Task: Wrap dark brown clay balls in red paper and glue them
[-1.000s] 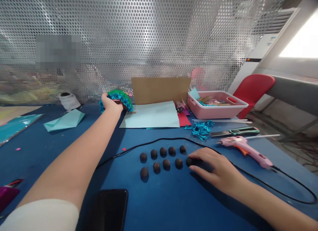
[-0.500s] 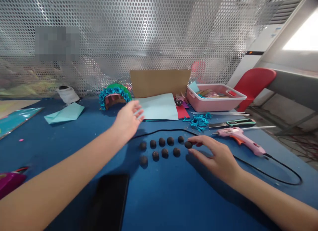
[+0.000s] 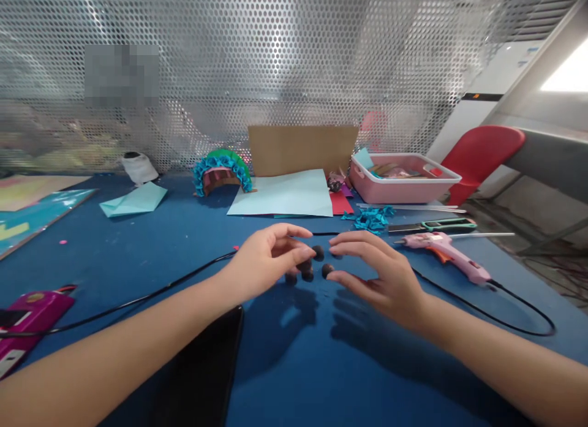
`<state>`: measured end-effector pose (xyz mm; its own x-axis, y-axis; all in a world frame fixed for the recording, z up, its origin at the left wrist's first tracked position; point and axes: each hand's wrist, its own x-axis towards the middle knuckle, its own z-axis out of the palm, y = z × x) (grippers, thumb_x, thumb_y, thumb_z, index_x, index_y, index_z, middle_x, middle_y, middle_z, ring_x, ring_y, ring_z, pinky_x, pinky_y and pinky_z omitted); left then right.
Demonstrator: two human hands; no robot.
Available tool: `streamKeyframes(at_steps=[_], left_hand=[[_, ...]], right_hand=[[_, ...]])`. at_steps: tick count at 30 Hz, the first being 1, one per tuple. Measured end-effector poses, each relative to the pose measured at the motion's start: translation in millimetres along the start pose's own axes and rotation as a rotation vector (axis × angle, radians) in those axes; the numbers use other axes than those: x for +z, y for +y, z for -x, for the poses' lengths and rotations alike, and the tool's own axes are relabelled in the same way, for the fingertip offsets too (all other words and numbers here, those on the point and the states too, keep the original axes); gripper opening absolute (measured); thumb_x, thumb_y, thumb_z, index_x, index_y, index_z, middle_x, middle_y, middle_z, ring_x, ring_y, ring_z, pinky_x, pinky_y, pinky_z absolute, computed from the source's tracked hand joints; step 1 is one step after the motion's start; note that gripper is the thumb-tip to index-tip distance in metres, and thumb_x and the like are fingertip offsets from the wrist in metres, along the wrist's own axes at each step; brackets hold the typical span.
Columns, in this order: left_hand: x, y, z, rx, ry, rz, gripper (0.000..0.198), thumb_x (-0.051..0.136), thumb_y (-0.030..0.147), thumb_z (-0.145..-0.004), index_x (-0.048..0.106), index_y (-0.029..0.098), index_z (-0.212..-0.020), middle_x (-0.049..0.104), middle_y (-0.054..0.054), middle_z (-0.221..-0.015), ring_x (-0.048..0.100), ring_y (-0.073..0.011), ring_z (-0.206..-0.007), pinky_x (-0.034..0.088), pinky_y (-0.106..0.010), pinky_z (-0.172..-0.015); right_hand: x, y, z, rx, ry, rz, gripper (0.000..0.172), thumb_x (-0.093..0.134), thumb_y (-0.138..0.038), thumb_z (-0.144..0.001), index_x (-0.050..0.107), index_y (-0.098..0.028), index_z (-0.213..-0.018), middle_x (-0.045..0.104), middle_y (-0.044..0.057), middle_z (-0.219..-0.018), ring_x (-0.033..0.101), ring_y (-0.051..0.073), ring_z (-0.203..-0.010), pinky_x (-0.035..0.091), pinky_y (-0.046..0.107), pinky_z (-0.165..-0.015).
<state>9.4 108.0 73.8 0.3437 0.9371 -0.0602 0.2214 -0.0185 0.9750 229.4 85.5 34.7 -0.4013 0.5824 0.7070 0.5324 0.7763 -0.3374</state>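
Small dark balls are grouped on the blue table between my hands; one dark ball [image 3: 318, 252] lies in the gap. My left hand [image 3: 271, 255] is over the left part of the group, thumb and fingers apart and curved, hiding some of them. Another dark ball [image 3: 307, 274] shows below its thumb. My right hand [image 3: 381, 268] is open on the right side, fingers spread from the thumb. By that thumb's tip sits a dark ball [image 3: 327, 271]; whether they touch I cannot tell. One more is partly covered by the right fingers.
A pink glue gun [image 3: 448, 252] and a utility knife [image 3: 432, 226] lie to the right. Behind are a pink basket [image 3: 402, 191], pale blue paper [image 3: 285, 194] and a blue-trimmed arch [image 3: 222, 171]. A black phone-like slab [image 3: 202, 372] is near my left forearm. A cable [image 3: 151, 289] crosses the left side.
My left hand has come down from beside the pale paper to the balls. My right hand has shifted left, its fingers no longer around the end ball. The two rows are now bunched closer together.
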Motion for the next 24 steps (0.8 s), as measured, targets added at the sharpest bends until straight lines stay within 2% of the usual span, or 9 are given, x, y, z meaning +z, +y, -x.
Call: streamKeyframes(at_steps=[2,4,7,9,11,15,18,21,24], left_hand=[[-24.0,-6.6,-9.2,0.051,0.15,-0.081,0.029,0.075,0.031,-0.072,0.068,0.021,-0.099,0.075,-0.006,-0.085,0.069,-0.0203,-0.073,0.053,-0.031,-0.066],[-55.9,-15.7,-20.2,0.1,0.359,-0.168,0.027,0.076,0.024,-0.071,0.068,0.022,-0.097,0.073,-0.004,-0.086,0.068,-0.0188,-0.08,0.051,-0.031,-0.079],[-105.5,-32.8,-31.8,0.082,0.633,-0.292,0.018,0.072,0.018,-0.076,0.066,0.021,-0.092,0.069,-0.003,-0.084,0.065,-0.0192,-0.086,0.05,-0.033,-0.086],[-129.5,-44.8,-34.1,0.03,0.686,-0.363,0.015,0.068,0.022,-0.082,0.065,0.017,-0.096,0.067,-0.005,-0.096,0.063,-0.02,-0.092,0.051,-0.038,-0.086],[-142.6,-55.4,-33.8,-0.013,0.679,-0.411,0.022,0.06,0.029,-0.089,0.062,0.017,-0.108,0.064,-0.008,-0.111,0.062,-0.0206,-0.097,0.053,-0.04,-0.084],[-144.8,-66.4,-33.9,-0.014,0.642,-0.456,0.028,0.057,0.033,-0.091,0.06,0.018,-0.115,0.061,-0.009,-0.12,0.061,-0.0219,-0.102,0.052,-0.043,-0.087],[-133.7,-61.8,-34.5,0.062,0.626,-0.495,0.012,0.065,0.024,-0.084,0.068,0.02,-0.095,0.066,-0.007,-0.111,0.057,-0.027,-0.113,0.042,-0.045,-0.101],[-109.6,-48.6,-30.3,0.168,0.589,-0.507,0.01,0.068,0.019,-0.074,0.071,0.026,-0.081,0.07,-0.006,-0.102,0.052,-0.0328,-0.12,0.031,-0.044,-0.11],[-72.9,-32.7,-19.6,0.23,0.465,-0.491,0.014,0.07,0.026,-0.072,0.072,0.028,-0.086,0.071,-0.006,-0.102,0.053,-0.0341,-0.116,0.032,-0.046,-0.108]], right_hand=[[1.4,7.7,-1.0,0.025,-0.01,0.021,0.017,0.063,-0.031,-0.086,0.061,-0.022,-0.101,0.067,0.008,-0.102,0.065,0.019,-0.096,0.055,0.033,-0.084],[2.8,15.3,0.7,0.06,-0.007,0.045,0.012,0.058,-0.028,-0.089,0.061,-0.021,-0.098,0.068,0.008,-0.098,0.065,0.019,-0.094,0.056,0.035,-0.083],[4.4,26.9,6.2,0.116,0.006,0.086,0.011,0.053,-0.024,-0.09,0.061,-0.021,-0.098,0.068,0.008,-0.096,0.065,0.02,-0.092,0.056,0.037,-0.081],[5.6,34.1,9.5,0.146,0.005,0.108,0.012,0.052,-0.025,-0.09,0.061,-0.022,-0.098,0.068,0.008,-0.097,0.065,0.02,-0.093,0.056,0.038,-0.082],[7.4,40.3,11.4,0.17,-0.005,0.126,0.014,0.052,-0.026,-0.09,0.062,-0.022,-0.099,0.068,0.009,-0.098,0.065,0.022,-0.095,0.055,0.04,-0.084],[13.3,49.1,13.2,0.219,-0.039,0.16,0.021,0.051,-0.028,-0.09,0.062,-0.019,-0.106,0.066,0.012,-0.108,0.062,0.025,-0.105,0.052,0.046,-0.092],[19.0,54.5,14.9,0.246,-0.082,0.176,0.027,0.052,-0.029,-0.089,0.062,-0.017,-0.112,0.065,0.014,-0.114,0.06,0.027,-0.11,0.05,0.049,-0.094],[23.2,60.3,15.5,0.258,-0.131,0.173,0.025,0.057,-0.03,-0.087,0.065,-0.019,-0.107,0.067,0.011,-0.11,0.063,0.026,-0.104,0.052,0.047,-0.091],[22.5,60.4,13.5,0.263,-0.125,0.16,0.017,0.059,-0.029,-0.086,0.067,-0.021,-0.099,0.071,0.008,-0.096,0.066,0.024,-0.092,0.055,0.044,-0.083]])
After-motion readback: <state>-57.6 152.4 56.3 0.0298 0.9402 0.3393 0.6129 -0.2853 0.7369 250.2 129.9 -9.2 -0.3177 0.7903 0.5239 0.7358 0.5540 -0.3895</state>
